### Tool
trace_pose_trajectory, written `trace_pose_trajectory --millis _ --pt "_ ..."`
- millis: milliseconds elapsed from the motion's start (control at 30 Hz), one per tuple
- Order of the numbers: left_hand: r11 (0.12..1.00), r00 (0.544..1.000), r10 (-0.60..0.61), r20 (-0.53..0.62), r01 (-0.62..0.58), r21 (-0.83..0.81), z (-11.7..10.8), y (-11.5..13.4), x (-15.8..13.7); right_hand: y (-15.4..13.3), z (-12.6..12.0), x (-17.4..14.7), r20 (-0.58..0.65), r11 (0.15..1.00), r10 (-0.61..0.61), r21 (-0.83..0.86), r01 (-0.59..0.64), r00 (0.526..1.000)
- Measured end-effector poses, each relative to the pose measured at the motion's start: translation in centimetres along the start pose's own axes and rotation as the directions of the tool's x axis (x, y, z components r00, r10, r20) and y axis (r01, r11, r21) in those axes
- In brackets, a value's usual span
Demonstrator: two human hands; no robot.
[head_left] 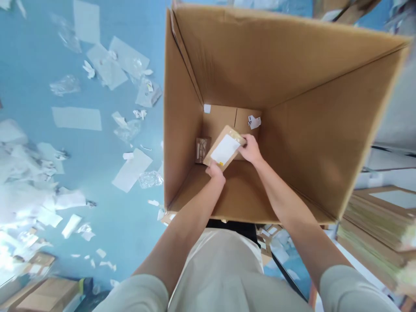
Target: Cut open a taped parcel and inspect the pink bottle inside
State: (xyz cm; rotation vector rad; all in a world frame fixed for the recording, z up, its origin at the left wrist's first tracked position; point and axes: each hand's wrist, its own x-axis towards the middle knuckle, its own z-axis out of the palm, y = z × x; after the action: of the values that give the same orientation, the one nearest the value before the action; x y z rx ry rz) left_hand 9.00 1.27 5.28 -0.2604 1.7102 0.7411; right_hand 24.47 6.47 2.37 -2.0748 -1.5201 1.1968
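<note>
A: What is being held?

B: A flat brown cardboard packet with a white rectangular label point(225, 148), tilted, deep inside a large open brown cardboard carton point(292, 73), just above its floor.

A: And the hands?

B: The left hand point(215, 172) grips the packet's lower corner, fingers curled under it and thumb on top. The right hand point(250, 149) pinches the upper right corner, fingers pressed together around the edge. Both bare forearms reach down over the carton's near wall.

A: Anything else inside?

B: A small dark brown printed packet point(202, 150) lies on the carton floor just beside the held one, against the left wall. A crumpled white paper scrap point(254, 121) sits near the far corner.

A: Outside the carton?

B: A blue floor point(39, 95) strewn with white paper sheets point(77, 118) and clear plastic wrappers point(150, 179) on the left, and a stack of flat cardboard pieces point(377, 225) on the right.
</note>
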Motion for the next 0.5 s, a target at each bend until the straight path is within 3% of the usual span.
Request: trace_pose_trajectory --millis 133,267,333,367,433,500 --pt "0.988 0.962 0.124 0.243 -0.142 0.060 -1.3 1.2 -9.7 -2.8 -9.7 -7.9 -0.249 0.982 0.018 0.186 0.029 0.968" --pt "0.943 0.821 0.228 0.524 -0.321 0.093 -3.5 1.6 -17.8 -5.6 -16.5 -18.8 -0.485 0.934 0.097 0.347 0.090 0.869" --pt "0.902 0.698 0.261 0.666 -0.422 0.088 -4.5 1.7 -20.9 -6.6 -18.3 -24.5 -0.581 0.903 0.138 0.406 0.139 0.802" --pt "0.870 0.609 0.286 0.740 -0.489 0.067 -4.8 1.6 -22.2 -7.0 -18.9 -27.2 -0.624 0.889 0.156 0.427 0.166 0.766" --pt "0.765 0.380 0.341 0.860 -0.644 -0.019 -4.9 1.2 -24.5 -7.3 -19.8 -32.1 -0.710 0.867 0.197 0.448 0.217 0.676" --pt "0.663 0.169 0.317 0.933 -0.743 -0.091 -4.3 0.2 -26.8 -7.0 -20.6 -36.6 -0.784 0.852 0.262 0.462 0.247 0.562"
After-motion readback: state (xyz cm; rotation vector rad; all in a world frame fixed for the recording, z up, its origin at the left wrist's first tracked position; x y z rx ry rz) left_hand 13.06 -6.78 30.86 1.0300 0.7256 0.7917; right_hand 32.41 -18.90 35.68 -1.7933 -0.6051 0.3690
